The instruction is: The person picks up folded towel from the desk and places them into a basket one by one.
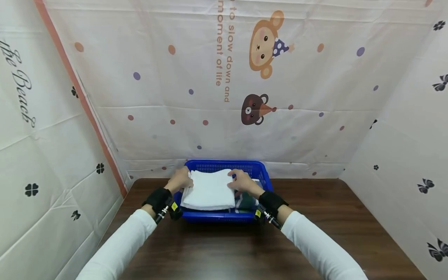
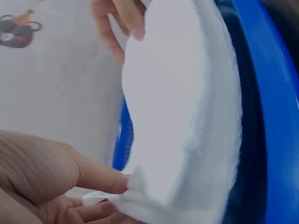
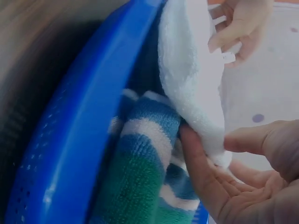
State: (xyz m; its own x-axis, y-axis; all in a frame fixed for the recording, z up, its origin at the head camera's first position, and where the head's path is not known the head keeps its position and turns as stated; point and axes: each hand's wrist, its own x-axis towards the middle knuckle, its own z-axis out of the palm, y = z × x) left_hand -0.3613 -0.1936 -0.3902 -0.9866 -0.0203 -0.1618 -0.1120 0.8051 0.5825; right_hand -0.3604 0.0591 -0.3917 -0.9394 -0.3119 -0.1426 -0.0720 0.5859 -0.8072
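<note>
A folded white towel [image 1: 209, 189] lies in the left part of a blue plastic basket [image 1: 224, 218]. My left hand [image 1: 180, 179] pinches its left edge between thumb and fingers; a small white tag [image 2: 93, 198] shows there in the left wrist view. On the opposite edge, my right hand [image 1: 242, 181] holds the towel, thumb on top and fingers beneath, as the right wrist view shows. Beside the white towel, on the basket's right side, sits a rolled or folded towel striped in blue, white and green [image 3: 145, 154], partly hidden by my right hand and wrist in the head view.
The basket stands at the back of a dark brown wooden table [image 1: 217, 252], close against a pale printed cloth backdrop [image 1: 161, 85]. Similar cloth hangs on the left and right. Each wrist wears a black strap [image 1: 159, 200] with a small camera.
</note>
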